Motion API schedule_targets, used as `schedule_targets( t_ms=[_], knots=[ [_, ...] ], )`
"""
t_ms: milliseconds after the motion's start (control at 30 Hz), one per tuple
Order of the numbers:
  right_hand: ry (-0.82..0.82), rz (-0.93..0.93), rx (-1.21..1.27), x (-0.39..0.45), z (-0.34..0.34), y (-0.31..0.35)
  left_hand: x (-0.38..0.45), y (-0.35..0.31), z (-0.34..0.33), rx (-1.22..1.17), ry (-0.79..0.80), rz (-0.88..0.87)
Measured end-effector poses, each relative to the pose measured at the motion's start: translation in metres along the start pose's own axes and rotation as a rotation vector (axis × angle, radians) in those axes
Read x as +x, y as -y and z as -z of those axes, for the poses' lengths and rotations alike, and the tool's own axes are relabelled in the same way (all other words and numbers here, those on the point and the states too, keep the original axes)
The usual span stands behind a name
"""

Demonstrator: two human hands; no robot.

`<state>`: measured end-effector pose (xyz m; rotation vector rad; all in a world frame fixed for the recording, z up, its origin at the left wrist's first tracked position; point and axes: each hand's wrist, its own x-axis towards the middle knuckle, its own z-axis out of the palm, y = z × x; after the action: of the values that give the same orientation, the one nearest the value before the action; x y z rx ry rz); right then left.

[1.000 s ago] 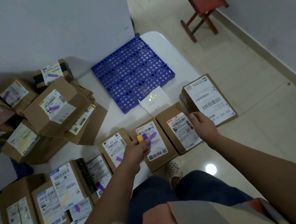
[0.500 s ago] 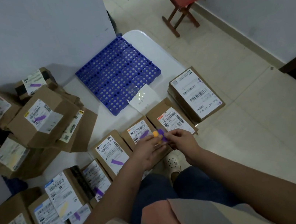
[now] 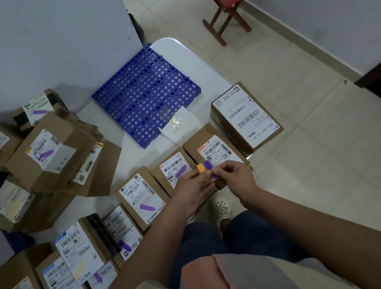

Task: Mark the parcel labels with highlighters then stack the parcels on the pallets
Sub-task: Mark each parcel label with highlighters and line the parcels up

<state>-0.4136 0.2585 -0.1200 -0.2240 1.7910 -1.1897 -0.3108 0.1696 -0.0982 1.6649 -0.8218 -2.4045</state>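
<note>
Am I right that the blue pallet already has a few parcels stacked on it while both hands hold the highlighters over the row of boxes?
Not quite. In the head view the blue pallet carries no parcels; only a slip of paper overlaps its near edge. The rest holds: the left hand and right hand hold the highlighters over the row of boxes.

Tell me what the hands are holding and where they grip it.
Both hands hold highlighters: left hand grips the orange and purple highlighters below their ends; right hand pinches the purple one's lower part.
</note>
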Motion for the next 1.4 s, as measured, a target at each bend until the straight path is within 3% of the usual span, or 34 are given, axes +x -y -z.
schedule_targets(
  t_ms=[267,567,1100,1400],
  knots=[
    [0.056,0.067,-0.132,0.000,0.005,0.007,-0.001,0.000,-0.002,0.075,0.008,-0.059],
    [0.033,-0.007,-0.029,0.007,0.008,0.006,0.004,-0.002,-0.006,0.212,-0.045,-0.126],
    [0.003,0.047,-0.146,0.025,0.036,0.019,0.019,-0.018,-0.012,0.449,-0.094,-0.232],
    [0.113,-0.106,-0.493,0.040,0.045,-0.005,0.027,-0.030,0.020,0.239,-0.200,-0.204]
  ],
)
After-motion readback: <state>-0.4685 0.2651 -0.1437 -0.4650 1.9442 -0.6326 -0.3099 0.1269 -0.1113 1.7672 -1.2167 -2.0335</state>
